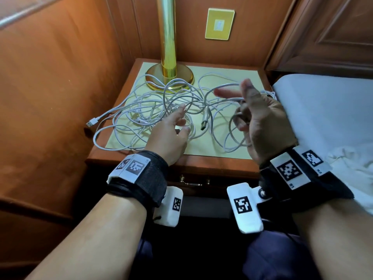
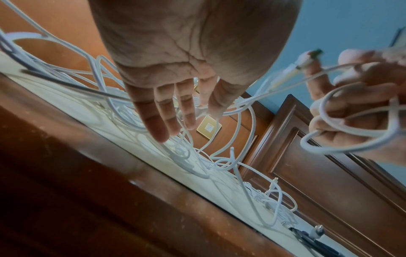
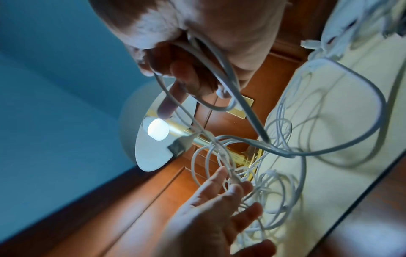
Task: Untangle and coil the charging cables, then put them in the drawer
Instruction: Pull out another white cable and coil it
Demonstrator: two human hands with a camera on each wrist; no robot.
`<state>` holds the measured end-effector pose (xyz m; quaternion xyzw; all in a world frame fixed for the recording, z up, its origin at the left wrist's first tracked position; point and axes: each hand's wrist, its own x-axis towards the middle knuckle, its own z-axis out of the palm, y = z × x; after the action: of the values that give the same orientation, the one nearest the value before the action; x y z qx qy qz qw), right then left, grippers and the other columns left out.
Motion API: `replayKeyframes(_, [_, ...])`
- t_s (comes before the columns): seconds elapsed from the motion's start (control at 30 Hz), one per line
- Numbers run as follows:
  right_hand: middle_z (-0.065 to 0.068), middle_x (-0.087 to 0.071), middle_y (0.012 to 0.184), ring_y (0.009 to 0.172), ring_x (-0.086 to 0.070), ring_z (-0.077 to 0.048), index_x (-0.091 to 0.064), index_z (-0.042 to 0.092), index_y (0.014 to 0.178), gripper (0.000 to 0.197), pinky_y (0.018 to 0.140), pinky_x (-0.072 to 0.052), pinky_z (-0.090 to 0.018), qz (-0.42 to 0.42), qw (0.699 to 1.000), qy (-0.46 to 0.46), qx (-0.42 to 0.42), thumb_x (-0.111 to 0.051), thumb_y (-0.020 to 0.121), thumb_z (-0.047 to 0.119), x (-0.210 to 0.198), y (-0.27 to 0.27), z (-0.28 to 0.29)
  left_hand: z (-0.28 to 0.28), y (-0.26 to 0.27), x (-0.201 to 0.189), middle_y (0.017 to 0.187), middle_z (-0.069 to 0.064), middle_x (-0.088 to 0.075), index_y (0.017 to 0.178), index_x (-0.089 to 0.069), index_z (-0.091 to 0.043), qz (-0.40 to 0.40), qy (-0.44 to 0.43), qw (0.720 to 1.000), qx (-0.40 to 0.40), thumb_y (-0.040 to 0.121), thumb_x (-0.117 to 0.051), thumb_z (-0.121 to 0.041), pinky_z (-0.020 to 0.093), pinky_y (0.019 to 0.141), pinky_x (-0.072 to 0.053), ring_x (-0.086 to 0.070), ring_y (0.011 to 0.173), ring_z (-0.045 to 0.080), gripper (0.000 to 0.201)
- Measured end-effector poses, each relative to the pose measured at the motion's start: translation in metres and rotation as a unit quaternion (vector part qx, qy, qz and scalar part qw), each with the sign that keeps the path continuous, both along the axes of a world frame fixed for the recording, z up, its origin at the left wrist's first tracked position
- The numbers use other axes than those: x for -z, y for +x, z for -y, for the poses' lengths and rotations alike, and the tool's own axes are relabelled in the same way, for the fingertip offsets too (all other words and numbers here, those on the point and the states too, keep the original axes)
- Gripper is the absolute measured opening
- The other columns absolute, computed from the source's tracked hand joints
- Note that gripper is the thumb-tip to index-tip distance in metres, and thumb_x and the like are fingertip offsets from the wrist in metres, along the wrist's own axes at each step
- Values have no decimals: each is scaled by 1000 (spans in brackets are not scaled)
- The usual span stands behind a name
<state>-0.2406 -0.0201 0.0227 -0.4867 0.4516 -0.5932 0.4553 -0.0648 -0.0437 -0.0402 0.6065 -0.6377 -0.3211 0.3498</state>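
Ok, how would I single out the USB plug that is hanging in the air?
Start at the brass lamp on the nightstand, then drop to the white cable tangle. Between the two hands dangles a silver USB plug; the other visible plug lies flat at the left edge.

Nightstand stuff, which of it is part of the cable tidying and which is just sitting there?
Part of the job:
cables, tangled on the nightstand
loops held by the right hand
left hand, open over the tangle
drawer, shut

Just there:
lamp
wall plate
bed
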Motion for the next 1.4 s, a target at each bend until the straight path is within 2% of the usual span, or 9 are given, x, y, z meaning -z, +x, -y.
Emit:
replayKeyframes(0.1, [-9, -74, 80, 50, -28, -16, -60, 20, 57, 51, 63, -14, -41, 73, 996, 47, 30, -47, 104, 36, -6, -5, 1, 1, -3, 1, 127, 0, -65, 153, -39, -28, 23, 3, 1000, 8, 98, -59, -17, 38, 104, -46, -63, 112, 22, 59])
replayKeyframes(0.33, [1, -33, 48, 46, -23, -16, -37, 22, 41, 68, 53, -22, -30, 157, 983, 94, -2, -39, 104, 48, -17, -11, -7, 4, -7, 6, 137, 6, -58, 157, -26, -30, 61, 16, 998, 27, 99, -59, -21, 42, 106, -44, -58, 120, 26, 67])
replayKeyframes(0.6, [0, -34, 47, 35, -19, -13, -33, 23, 58, 51, 40, -22, -22, -19, 953, 299, -37, -49, 101, 45, -4, -36, -5, 4, -6, 0, 160, 6, -33, 159, -21, -18, 97, 3, 995, 28, 102, -54, -21, 31, 118, -27, -35, 146, 22, 66])
replayKeyframes(0.77, [-15, -73, 70, 38, -33, -14, -46, 13, 75, 38, 48, -24, -26, -140, 957, 253, -26, -46, 106, 35, 11, -33, -4, 1, -1, -2, 132, -1, -64, 149, -46, -19, 82, -20, 996, 2, 99, -58, -19, 20, 94, -42, -63, 114, 19, 51])
replayKeyframes(0.9, [-12, -70, 68, 40, -37, -15, -43, 13, 69, 45, 44, -29, -26, -169, 957, 225, -67, -41, 107, 38, 15, -24, -5, -4, -7, 0, 89, -6, -68, 122, -69, -24, 103, -81, 991, -3, 92, -65, -13, 27, 77, -52, -65, 78, 15, 33])
replayKeyframes(1.07, [-10, -67, 64, 41, -42, -14, -48, 12, 72, 44, 45, -31, -25, -185, 958, 215, -43, -40, 107, 37, 14, -20, -3, -8, -27, -1, 91, -5, -69, 102, -68, -21, 114, -60, 989, 67, 90, -65, -14, 34, 77, -54, -62, 77, 19, 14])
replayKeyframes(1.13, [-8, -70, 76, 50, -50, -13, -57, 13, 73, 44, 49, -39, -24, -250, 943, 216, -27, -40, 107, 36, 19, -22, -3, -5, -27, -3, 97, -3, -70, 104, -68, -20, 108, -53, 992, 42, 93, -60, -15, 32, 80, -53, -63, 82, 19, 14])
replayKeyframes(1.27, [-3, -71, 85, 77, -63, -19, -72, 18, 83, 39, 86, -50, -41, -375, 894, 207, -133, -44, 105, 35, 26, -15, -9, -2, -13, -12, 83, 0, -71, 83, -66, -16, -6, -13, 1000, -6, 88, -47, -5, 30, 67, -54, -67, 78, 21, 23])
replayKeyframes(1.4, [-8, -72, 90, 87, -66, -22, -74, 12, 96, 45, 89, -51, -39, -496, 812, 186, -246, -42, 104, 42, 29, 5, -19, -12, -3, -19, 77, 10, -70, 80, -65, -7, -89, -9, 996, -27, 89, -42, 3, 15, 46, -43, -66, 63, 16, 27])
